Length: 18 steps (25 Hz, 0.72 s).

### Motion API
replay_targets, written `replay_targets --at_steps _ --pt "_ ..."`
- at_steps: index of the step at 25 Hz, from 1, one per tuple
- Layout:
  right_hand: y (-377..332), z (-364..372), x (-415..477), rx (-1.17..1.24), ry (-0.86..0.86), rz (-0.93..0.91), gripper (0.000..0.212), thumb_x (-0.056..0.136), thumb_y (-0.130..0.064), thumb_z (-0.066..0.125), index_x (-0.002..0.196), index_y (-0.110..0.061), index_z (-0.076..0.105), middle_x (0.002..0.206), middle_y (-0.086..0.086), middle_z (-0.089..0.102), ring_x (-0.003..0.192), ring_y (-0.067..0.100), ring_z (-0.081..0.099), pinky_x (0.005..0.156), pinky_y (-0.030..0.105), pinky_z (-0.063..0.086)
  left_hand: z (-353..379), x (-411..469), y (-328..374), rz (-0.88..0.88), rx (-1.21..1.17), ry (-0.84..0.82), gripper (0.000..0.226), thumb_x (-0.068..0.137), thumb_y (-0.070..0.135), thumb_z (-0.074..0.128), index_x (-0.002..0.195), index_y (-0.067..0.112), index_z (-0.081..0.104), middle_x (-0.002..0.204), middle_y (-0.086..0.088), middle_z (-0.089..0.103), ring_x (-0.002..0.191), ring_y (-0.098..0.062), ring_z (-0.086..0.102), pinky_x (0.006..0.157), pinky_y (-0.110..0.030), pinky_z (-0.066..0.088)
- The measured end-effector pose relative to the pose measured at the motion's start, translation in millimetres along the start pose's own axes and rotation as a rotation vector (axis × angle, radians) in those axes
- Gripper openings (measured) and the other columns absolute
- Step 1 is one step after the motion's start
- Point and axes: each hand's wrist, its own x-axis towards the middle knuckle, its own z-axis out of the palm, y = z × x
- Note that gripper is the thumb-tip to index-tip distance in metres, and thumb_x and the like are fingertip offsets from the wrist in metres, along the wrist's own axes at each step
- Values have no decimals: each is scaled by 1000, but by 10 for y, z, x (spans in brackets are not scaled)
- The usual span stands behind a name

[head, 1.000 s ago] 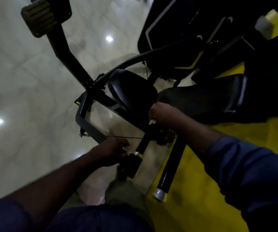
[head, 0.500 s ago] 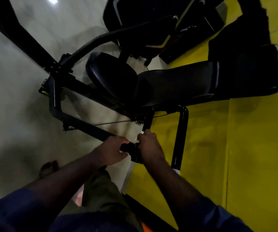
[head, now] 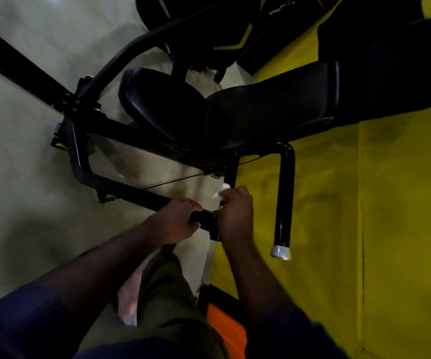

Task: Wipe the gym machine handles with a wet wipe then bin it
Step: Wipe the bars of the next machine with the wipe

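Both hands are on the gym machine point(head: 121, 183).
The right hand point(head: 236, 215) curls around a white wipe point(head: 221, 192), pressed on the black handle point(head: 231, 169). The left hand point(head: 179, 221) grips a short black bar point(head: 206, 218) just beside it.

The near handle point(head: 206, 219) lies between left hand point(head: 176, 222) and right hand point(head: 235, 214), seat point(head: 162, 104) behind, second handle point(head: 284, 198) rightward.
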Motion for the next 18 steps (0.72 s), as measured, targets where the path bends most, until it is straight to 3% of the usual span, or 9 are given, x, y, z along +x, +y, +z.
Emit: replay_targets --at_steps 3,6,8,10,12,14,16,18 --pt "-54 7 -275 210 118 63 40 72 11 61 95 -17 77 102 2 56 98 21 65 89 29 55 -41 -32 2 42 32 -27 56 97 24 67 149 15 50 148 -3 57 132 -15 55 105 -19 37" --pt "-93 51 365 331 362 137 32 79 12 63 93 -12 77 97 3 61 88 19 63 87 2 40 37 -114 -72 67 58 -38 59 99 22 64 155 16 44 163 4 38 149 -13 36 115 -18 20" --pt "4 110 797 430 435 207 22 86 3 66 95 -14 78 101 3 70 94 16 66 89 15 50 101 -159 -167 74 48 -56 59 99 22 64 154 19 44 166 6 32 149 -11 35 122 -27 29" --pt "139 126 784 516 397 254 14 91 -9 69 95 -18 79 102 -6 74 94 3 65 89 25 54 116 -174 -208 94 102 -63 58 99 25 65 153 19 45 165 6 34 147 -11 39 117 -25 35" --pt "254 75 386 568 280 275 11 95 -20 70 97 -24 79 101 -11 73 92 -8 62 84 14 50 51 -158 -142 101 140 -20 55 98 24 68 149 14 51 157 -1 48 139 -16 50 110 -21 37" --pt "363 -6 -157 677 159 318 11 97 -22 70 102 -26 79 104 -14 73 97 -8 65 81 5 46 -16 -87 29 107 79 34 50 95 19 72 142 10 57 143 -7 61 124 -19 63 102 -27 51" --pt "428 -38 -362 864 65 347 13 96 -19 73 107 -19 78 106 -11 77 100 -3 69 86 15 54 -70 9 203 96 -29 38 48 94 17 73 139 13 59 139 -4 63 118 -14 66 97 -34 59" --pt "495 -24 -26 1152 13 418 18 94 -18 75 111 -13 77 107 -4 79 104 5 72 91 28 59 -23 104 291 81 -28 12 46 94 19 74 138 14 61 136 -3 66 118 -13 66 98 -36 58"
